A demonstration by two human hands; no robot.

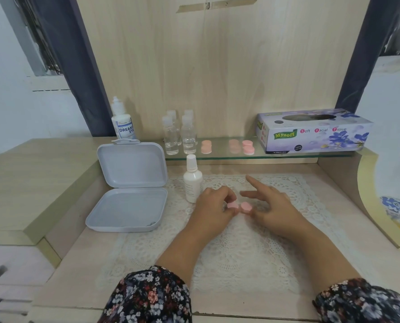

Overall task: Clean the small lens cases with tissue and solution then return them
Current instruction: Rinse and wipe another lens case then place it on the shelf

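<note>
Two hands on one pink lens case (239, 206), low over lace mat (241, 248). Left hand (214, 206) pinches left cap, fingers curled round it. Right hand (270, 207) grips right cap low with thumb and lower fingers; index and middle stretched forward, holding nothing. Step looks like unscrewing caps before wiping. Next move needs tissue from Mysoft tissue box (315, 130) on glass shelf (287, 155), then drop from white solution bottle (192, 180) just left of hands. More pink cases (248, 147) wait on shelf.
</note>
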